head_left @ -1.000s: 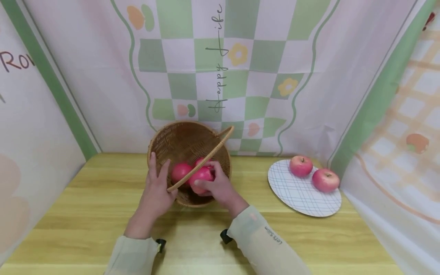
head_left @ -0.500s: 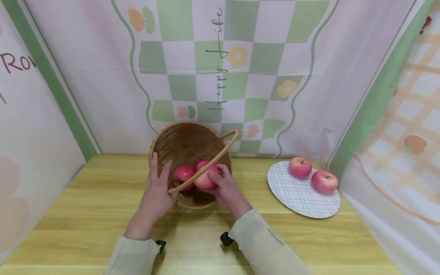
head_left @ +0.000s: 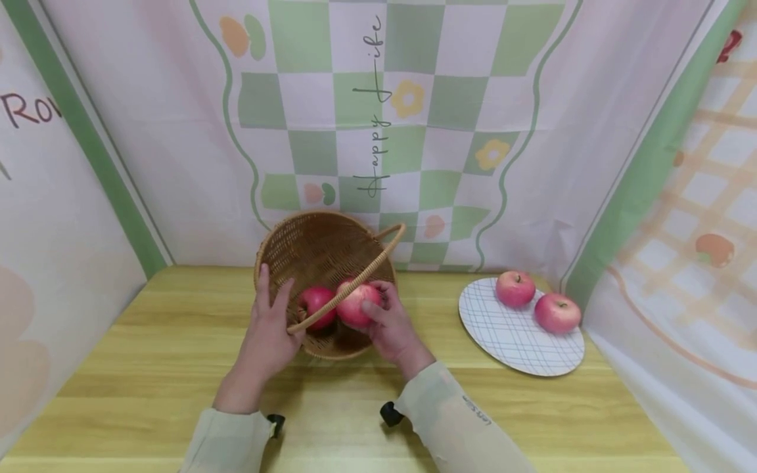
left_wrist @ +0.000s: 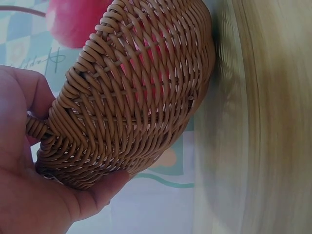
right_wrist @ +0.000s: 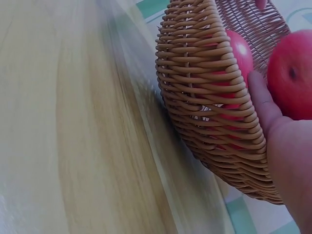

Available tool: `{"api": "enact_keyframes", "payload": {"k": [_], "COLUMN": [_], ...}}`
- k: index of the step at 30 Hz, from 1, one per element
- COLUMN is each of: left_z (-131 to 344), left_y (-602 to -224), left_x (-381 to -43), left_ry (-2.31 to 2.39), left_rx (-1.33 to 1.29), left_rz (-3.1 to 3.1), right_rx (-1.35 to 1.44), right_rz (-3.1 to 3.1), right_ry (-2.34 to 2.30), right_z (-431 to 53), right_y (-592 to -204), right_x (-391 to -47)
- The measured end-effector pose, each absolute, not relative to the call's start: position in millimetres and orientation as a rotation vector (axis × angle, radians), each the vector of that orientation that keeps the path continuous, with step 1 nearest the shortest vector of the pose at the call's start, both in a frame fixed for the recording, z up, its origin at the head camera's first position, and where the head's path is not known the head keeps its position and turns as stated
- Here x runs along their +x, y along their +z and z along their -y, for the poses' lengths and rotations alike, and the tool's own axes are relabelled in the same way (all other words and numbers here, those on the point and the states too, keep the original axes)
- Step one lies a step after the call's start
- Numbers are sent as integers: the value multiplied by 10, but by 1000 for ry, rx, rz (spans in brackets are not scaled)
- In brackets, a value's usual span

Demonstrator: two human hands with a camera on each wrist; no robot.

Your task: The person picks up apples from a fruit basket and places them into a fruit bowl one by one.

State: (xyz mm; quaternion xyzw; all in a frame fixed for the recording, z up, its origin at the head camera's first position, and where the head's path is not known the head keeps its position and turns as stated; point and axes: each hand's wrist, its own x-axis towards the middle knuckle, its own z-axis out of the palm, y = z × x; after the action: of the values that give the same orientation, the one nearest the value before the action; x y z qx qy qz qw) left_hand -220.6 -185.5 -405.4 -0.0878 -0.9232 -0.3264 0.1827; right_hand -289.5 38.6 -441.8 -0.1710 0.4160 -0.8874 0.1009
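Observation:
A brown wicker basket (head_left: pixel 322 240) leans on the table, its mouth facing me. My left hand (head_left: pixel 266 345) grips the basket's left rim near the foot of the handle (head_left: pixel 369 266), thumb against the outer weave in the left wrist view. Inside the basket mouth, beneath the handle, my right hand (head_left: pixel 395 328) holds a red apple (head_left: pixel 357 309) between thumb and fingers. Another apple (head_left: pixel 317 305) lies deeper in the basket, just left of the held one. Through the weave, red shows (left_wrist: pixel 151 53) in the left wrist view.
To the right, a round white plate (head_left: pixel 503 335) with a blue grid carries two apples, a rear one (head_left: pixel 515 288) and a front one (head_left: pixel 557 313). The wooden table (head_left: pixel 177 368) ends at a printed cloth backdrop (head_left: pixel 331 98) behind the basket.
My right hand has shifted a little to the right, drawing the apple from deeper in the basket toward its right rim. The apple has turned in the fingers. My left hand stays on the rim.

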Motion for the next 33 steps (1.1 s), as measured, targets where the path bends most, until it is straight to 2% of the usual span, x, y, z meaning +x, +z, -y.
{"api": "enact_keyframes", "payload": {"k": [23,33], "left_z": [1901,1942], "left_y": [-4102,-4120], "left_x": [-2221,-2236], "left_ry": [-993,-1068], "left_rx": [-167,-159], "left_rz": [2583,2544], "right_rx": [-600,-596], "right_rz": [-1219,-1408], "right_ry": [-2464,-2394], "right_z": [-493,-599], "right_y": [-4411,-4207], "right_x": [-2893,-2777]}}
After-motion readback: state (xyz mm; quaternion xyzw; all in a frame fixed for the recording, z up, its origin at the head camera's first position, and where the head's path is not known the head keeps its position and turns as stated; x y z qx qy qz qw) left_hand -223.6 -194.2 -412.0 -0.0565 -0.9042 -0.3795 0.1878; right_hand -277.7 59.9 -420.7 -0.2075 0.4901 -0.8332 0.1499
